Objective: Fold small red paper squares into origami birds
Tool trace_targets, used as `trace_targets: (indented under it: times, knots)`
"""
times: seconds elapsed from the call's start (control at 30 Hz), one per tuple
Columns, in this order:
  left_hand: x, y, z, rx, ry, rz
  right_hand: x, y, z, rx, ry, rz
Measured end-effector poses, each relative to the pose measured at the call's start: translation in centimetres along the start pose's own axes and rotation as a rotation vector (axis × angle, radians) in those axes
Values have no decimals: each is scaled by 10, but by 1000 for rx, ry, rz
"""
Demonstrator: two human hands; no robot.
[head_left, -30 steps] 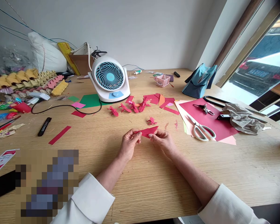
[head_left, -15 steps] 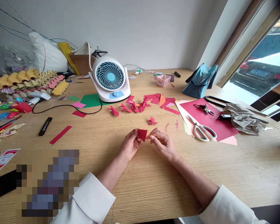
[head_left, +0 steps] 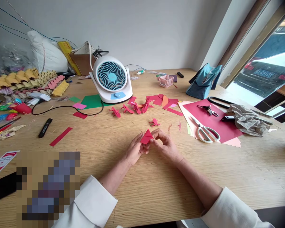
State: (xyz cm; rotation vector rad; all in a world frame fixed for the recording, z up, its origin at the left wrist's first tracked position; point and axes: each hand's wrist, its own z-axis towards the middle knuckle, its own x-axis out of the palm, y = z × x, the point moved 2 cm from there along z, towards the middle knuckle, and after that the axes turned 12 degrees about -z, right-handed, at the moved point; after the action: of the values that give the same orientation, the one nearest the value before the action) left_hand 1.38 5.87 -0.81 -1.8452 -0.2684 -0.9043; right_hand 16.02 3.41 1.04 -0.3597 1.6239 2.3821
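Note:
A small folded piece of red paper (head_left: 146,137), roughly triangular with crease lines, is held above the table between both hands. My left hand (head_left: 135,147) grips its left side, with the thumb near the lower left edge. On the right side, my right hand (head_left: 165,144) pinches the paper's corner between thumb and forefinger. Just beyond the hands lies a small folded red paper figure (head_left: 154,122). Farther back stand several similar red paper figures (head_left: 136,107) in a row.
White scissors (head_left: 207,132) rest on red sheets (head_left: 224,129) at the right, near a crumpled grey cloth (head_left: 248,119). A white fan (head_left: 112,79) stands behind the figures. A black marker (head_left: 45,128) and a red paper strip (head_left: 61,136) lie to the left.
The folded red paper has turned in my left hand, so a point now faces up. My right hand has moved slightly left and now takes hold of its corner.

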Motion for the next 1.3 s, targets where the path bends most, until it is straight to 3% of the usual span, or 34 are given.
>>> trace_targets:
  times: [0.17, 0.4, 0.53, 0.73, 0.9, 1.03, 1.17, 1.3]
  knots:
    - [1, -8, -1, 230, -31, 114, 3, -15, 2, 205, -11, 207]
    - [1, -13, -3, 317, -59, 280, 1, -14, 4, 260, -23, 174]
    - [0, -16, -3, 394, -106, 376, -3, -15, 5, 160, -22, 39]
    - [1, -20, -2, 520, -71, 603, -19, -7, 7, -2, 52, -247]
    - [-1, -10, 0, 415, 51, 732, -26, -12, 7, 19, -35, -148]
    - [2, -3, -2, 345, 101, 842, -23, -8, 6, -10, 40, -99]
    - [4, -2, -3, 390, 43, 922, -23, 3, 5, -43, 57, -185]
    - [1, -2, 0, 451, -41, 844, -27, 7, 4, -166, 46, -305]
